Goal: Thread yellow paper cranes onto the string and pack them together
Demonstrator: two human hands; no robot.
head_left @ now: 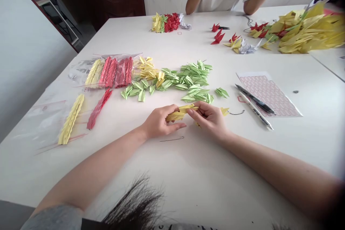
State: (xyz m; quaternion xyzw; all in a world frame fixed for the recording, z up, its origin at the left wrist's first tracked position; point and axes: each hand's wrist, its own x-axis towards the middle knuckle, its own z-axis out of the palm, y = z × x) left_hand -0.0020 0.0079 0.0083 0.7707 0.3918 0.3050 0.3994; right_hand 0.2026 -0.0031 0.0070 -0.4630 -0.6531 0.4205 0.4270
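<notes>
My left hand [159,121] and my right hand [210,118] meet at the middle of the white table [188,172]. Both are closed on a short yellow chain of folded paper pieces [180,113], the left gripping its left end, the right pinching its right end. A loose yellow folded piece [224,110] lies just right of my right hand. Just beyond my hands spreads a heap of green folded pieces [188,81], with yellow folded pieces [147,69] at its left end.
Finished yellow [70,120] and red chains [98,109] lie at left, more in clear bags [113,72]. A label sheet [269,93] and two pens [254,104] lie right. Another person's arms [253,5] rest at the far edge, beside red pieces [218,36] and a big yellow pile [309,30].
</notes>
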